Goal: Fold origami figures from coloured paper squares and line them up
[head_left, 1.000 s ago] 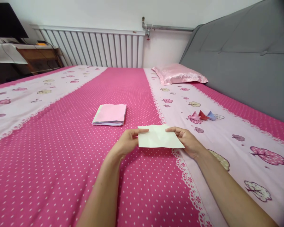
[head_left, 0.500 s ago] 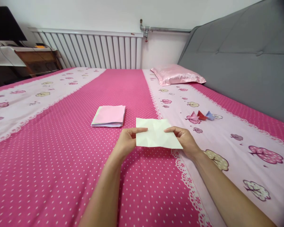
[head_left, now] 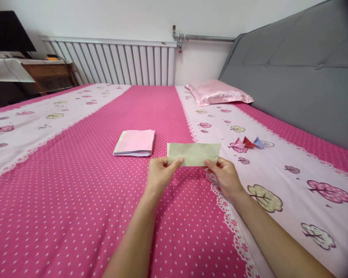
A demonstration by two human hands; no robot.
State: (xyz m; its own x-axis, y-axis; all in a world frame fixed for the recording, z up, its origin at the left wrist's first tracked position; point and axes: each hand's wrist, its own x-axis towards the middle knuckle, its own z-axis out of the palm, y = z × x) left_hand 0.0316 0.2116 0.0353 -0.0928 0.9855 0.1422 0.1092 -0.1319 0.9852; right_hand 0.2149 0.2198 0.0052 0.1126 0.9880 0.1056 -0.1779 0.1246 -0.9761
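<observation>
A pale green sheet of paper (head_left: 194,151), folded over into a long strip, is held up above the bed between both hands. My left hand (head_left: 161,172) pinches its lower left part, thumb in front and fingers behind. At the lower right, my right hand (head_left: 224,173) grips it the same way. A stack of coloured paper (head_left: 135,141) with a pink sheet on top lies beyond my left hand. To the right lie small folded paper pieces: a pink one (head_left: 239,143), a red one (head_left: 248,143) and a blue one (head_left: 258,143).
The bed has a pink dotted sheet (head_left: 75,185) with printed tree bands. A pink pillow (head_left: 219,92) rests near the grey headboard (head_left: 295,77). Behind stand a white radiator (head_left: 113,61) and, at left, a monitor (head_left: 10,33) on a desk (head_left: 48,73).
The paper was spread out as a creased sheet. Now its near part is folded over, making a narrower strip, and my thumbs have shifted down to its lower edge.
</observation>
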